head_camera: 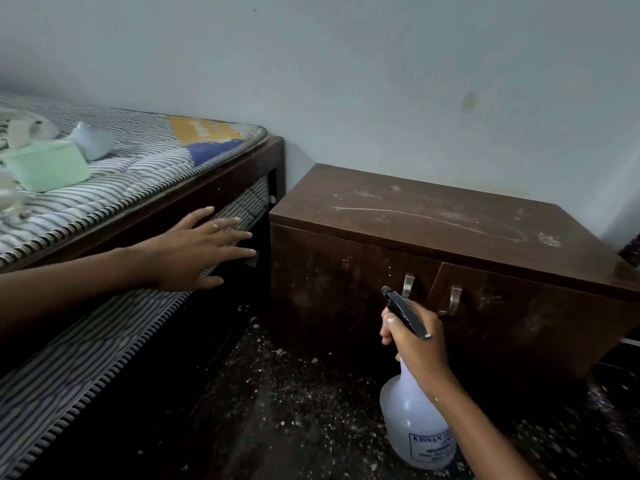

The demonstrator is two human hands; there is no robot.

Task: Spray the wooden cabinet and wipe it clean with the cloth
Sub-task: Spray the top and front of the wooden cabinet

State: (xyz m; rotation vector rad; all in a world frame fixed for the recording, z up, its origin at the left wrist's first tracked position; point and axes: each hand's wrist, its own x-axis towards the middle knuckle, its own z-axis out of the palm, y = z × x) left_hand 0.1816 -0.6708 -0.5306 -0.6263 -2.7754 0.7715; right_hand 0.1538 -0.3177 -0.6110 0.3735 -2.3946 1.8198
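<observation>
A low dark wooden cabinet (433, 230) stands against the wall, its top streaked with dust and pale smears, with two metal handles on its front doors. My right hand (415, 344) grips the neck of a white spray bottle (415, 424) with a black trigger head, nozzle pointing at the left cabinet door, close to it. My left hand (197, 251) is stretched out with spread fingers over the edge of the bed, holding nothing. No cloth can be clearly made out.
A bed with a striped mattress (114, 181) runs along the left, close beside the cabinet. A pale green tub (45, 164) and a white object (91, 140) lie on it. The dark floor (294, 403) is scattered with white debris.
</observation>
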